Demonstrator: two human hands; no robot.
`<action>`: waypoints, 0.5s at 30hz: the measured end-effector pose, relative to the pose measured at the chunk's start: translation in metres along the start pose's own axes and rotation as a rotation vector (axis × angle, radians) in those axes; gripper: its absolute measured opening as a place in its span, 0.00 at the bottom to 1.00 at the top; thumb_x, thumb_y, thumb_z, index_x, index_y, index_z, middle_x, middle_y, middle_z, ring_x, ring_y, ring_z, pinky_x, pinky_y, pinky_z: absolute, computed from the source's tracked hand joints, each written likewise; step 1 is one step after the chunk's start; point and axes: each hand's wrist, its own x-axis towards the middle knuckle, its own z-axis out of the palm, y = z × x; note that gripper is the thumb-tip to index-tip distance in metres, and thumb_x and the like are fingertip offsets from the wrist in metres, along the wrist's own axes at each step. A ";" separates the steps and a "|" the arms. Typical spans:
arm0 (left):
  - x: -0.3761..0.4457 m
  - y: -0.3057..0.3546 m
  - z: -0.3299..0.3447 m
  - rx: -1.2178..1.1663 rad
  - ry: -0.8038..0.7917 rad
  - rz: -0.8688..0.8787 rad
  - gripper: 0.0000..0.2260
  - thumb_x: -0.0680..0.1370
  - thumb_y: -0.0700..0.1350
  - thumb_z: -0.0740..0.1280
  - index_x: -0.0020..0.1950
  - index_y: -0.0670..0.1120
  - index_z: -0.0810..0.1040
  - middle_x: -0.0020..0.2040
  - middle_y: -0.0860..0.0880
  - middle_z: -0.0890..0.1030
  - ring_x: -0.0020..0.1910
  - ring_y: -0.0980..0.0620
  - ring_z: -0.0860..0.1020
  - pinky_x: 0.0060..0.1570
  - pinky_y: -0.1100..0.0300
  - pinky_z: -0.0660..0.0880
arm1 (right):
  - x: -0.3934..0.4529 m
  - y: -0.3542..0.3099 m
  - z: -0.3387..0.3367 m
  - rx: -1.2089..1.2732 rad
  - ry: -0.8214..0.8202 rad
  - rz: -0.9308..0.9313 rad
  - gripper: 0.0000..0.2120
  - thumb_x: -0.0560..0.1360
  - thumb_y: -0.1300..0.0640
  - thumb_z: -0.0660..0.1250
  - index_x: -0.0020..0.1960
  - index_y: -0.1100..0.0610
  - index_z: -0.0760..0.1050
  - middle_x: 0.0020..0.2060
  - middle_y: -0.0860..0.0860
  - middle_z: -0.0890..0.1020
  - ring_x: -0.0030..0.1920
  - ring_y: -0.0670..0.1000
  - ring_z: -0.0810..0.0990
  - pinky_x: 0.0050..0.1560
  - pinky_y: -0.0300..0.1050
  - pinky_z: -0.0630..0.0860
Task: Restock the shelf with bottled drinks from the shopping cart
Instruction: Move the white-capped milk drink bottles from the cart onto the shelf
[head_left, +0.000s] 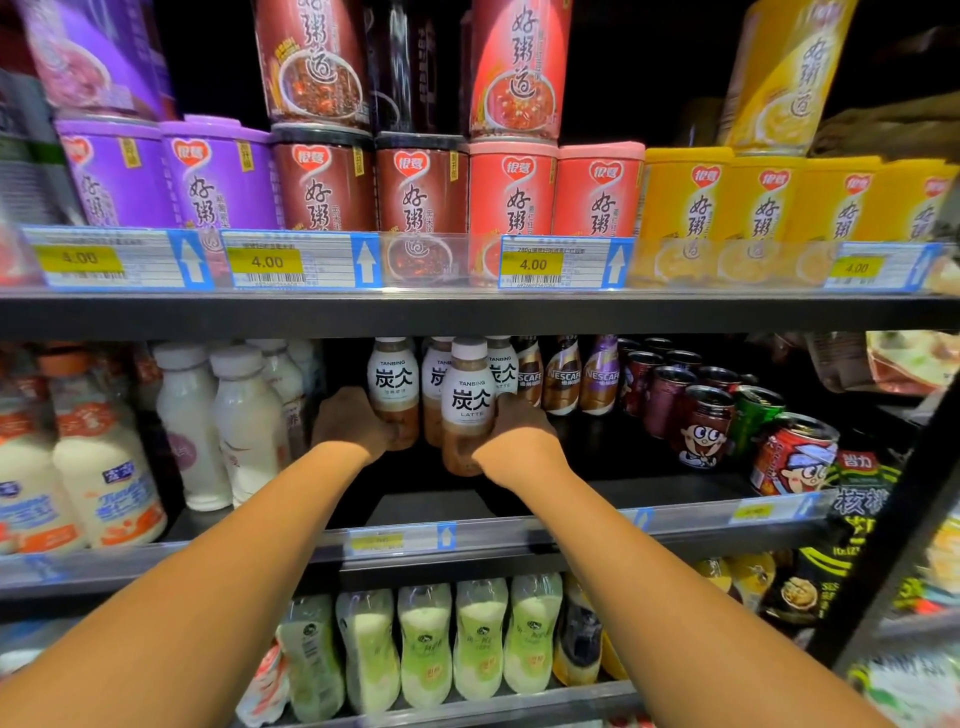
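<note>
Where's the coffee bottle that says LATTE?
The white-capped brown LATTE bottle is on the middle shelf, centre of the head view, held by the right hand, in front of matching bottles.

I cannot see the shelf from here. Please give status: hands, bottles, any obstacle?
Left hand on a rear latte bottle. Right hand on the front latte bottle. Both on the middle shelf. Nothing in the way.
</note>
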 end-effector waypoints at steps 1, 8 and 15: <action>0.000 0.000 0.000 -0.003 -0.003 0.005 0.23 0.67 0.47 0.80 0.60 0.41 0.83 0.58 0.39 0.84 0.57 0.40 0.83 0.51 0.56 0.76 | 0.000 -0.001 -0.001 0.004 0.007 0.001 0.25 0.73 0.49 0.77 0.65 0.57 0.73 0.62 0.57 0.81 0.62 0.61 0.80 0.55 0.47 0.76; 0.000 -0.001 -0.002 -0.012 -0.016 0.018 0.21 0.67 0.47 0.80 0.58 0.41 0.83 0.56 0.39 0.85 0.56 0.41 0.83 0.47 0.59 0.74 | -0.006 -0.009 0.002 0.000 0.044 -0.003 0.24 0.72 0.47 0.76 0.62 0.57 0.75 0.60 0.56 0.82 0.60 0.59 0.82 0.54 0.47 0.78; 0.002 -0.004 -0.003 -0.011 -0.031 0.019 0.20 0.69 0.49 0.80 0.56 0.41 0.84 0.54 0.40 0.85 0.55 0.41 0.83 0.44 0.60 0.71 | -0.013 -0.019 0.011 0.022 0.022 -0.052 0.19 0.72 0.51 0.75 0.60 0.56 0.77 0.57 0.55 0.83 0.57 0.59 0.83 0.56 0.50 0.82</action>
